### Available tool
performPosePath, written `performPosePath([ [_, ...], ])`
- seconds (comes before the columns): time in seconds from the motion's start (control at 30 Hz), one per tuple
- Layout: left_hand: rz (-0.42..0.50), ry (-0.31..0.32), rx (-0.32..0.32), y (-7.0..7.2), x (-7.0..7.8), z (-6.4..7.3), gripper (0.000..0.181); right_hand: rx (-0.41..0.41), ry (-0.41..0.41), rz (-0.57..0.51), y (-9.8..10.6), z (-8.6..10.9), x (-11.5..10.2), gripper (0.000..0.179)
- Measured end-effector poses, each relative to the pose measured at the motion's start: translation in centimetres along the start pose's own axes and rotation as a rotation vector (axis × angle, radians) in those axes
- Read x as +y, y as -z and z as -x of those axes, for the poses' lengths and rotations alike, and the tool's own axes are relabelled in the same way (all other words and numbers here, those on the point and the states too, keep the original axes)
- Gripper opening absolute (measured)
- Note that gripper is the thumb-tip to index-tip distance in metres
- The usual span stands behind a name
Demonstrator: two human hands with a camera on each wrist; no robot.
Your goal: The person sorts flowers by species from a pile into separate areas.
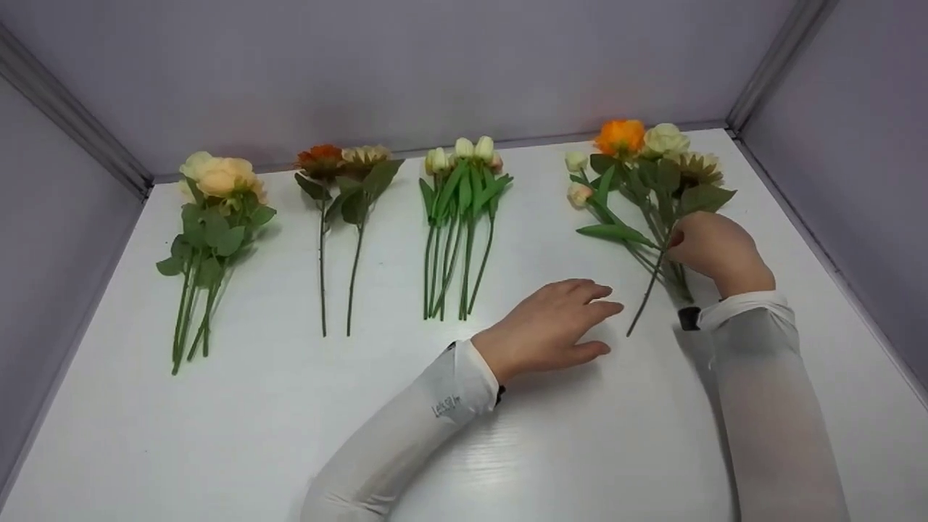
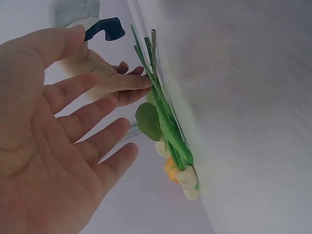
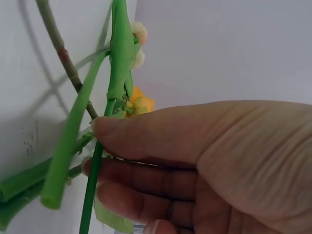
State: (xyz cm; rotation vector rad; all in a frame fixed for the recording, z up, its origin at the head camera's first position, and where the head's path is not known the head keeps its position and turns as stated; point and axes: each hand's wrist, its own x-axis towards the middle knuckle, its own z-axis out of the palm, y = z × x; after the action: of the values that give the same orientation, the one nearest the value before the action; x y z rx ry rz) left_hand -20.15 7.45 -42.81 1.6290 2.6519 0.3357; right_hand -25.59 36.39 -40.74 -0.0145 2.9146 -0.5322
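One slim brownish stem (image 1: 645,297), its reddish node (image 3: 64,54) visible only in the right wrist view, is pinched by the right hand (image 1: 718,246) toward the counter's (image 1: 834,341) right edge; left hand (image 1: 551,322) spread.

the right wrist view's top edge cuts off the brownish stem (image 3: 54,31).

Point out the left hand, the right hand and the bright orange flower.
Left hand (image 1: 547,326), head view: its back.
Right hand (image 1: 718,250), head view: its back.
Bright orange flower (image 1: 621,136), head view: its petals.
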Motion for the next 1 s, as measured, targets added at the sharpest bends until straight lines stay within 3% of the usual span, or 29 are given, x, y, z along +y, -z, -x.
performPosePath([
  [0.47,0.052,0.015,-0.015,0.0,-0.5,0.1,0.051,-0.018,0.029,-0.01,-0.2,0.0,0.0,0.011],
  [0.6,0.084,0.024,-0.006,0.1,-0.8,0.2,0.049,-0.032,0.036,-0.027,0.4,0.5,-0.2,0.024],
  [0.7,0.1,0.035,0.003,0.2,-1.0,0.3,0.048,-0.018,0.056,-0.038,1.0,0.9,-0.2,0.023],
  [0.87,0.141,0.083,0.028,0.5,-1.2,0.4,0.044,0.059,0.07,-0.134,2.1,1.5,-0.5,0.027],
  [1.0,0.232,0.18,0.078,0.8,-1.4,0.5,0.039,0.135,0.044,-0.298,2.6,1.8,-1.2,0.042],
])
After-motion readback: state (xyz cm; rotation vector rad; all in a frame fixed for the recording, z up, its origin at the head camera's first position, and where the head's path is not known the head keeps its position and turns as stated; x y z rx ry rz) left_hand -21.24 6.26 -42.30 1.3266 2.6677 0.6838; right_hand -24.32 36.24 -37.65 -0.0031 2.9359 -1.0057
